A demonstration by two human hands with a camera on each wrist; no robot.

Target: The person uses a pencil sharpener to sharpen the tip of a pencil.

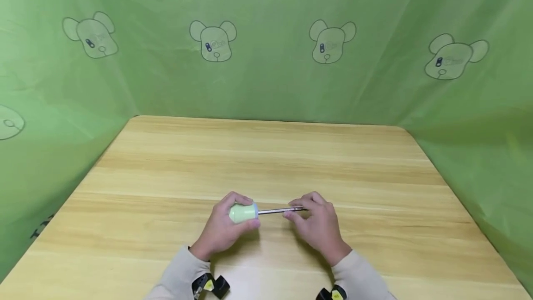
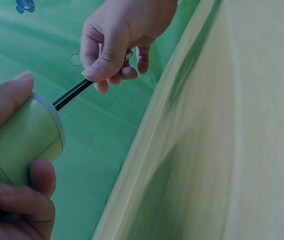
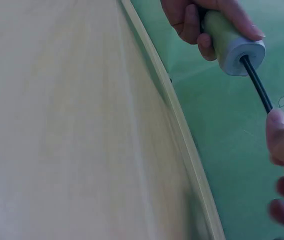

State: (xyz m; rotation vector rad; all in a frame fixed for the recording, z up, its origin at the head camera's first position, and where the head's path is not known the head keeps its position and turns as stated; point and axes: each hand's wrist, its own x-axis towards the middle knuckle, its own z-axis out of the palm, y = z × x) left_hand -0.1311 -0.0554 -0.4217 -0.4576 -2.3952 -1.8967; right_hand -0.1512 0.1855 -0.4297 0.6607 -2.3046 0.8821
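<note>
A screwdriver point(image 1: 243, 213) with a thick pale green handle and a grey-blue collar is held level between both hands. My left hand point(image 1: 226, 223) grips the handle, with the thumb and fingers around it near the collar. The thin dark metal shaft point(image 1: 272, 210) points right. Near its far end my right hand point(image 1: 318, 223) pinches it between thumb and fingers. Those fingers hide part of the shaft, though a small shiny piece point(image 2: 129, 54) shows among them in the left wrist view. Both hands are above the table, casting shadows on it.
A light wood-grain table point(image 1: 266, 161) lies below the hands. Green sheeting point(image 1: 266, 87) printed with bear-head outlines hangs behind and at both sides. Dark wrist-worn devices point(image 1: 212, 285) sit at both beige sleeves point(image 1: 183, 272).
</note>
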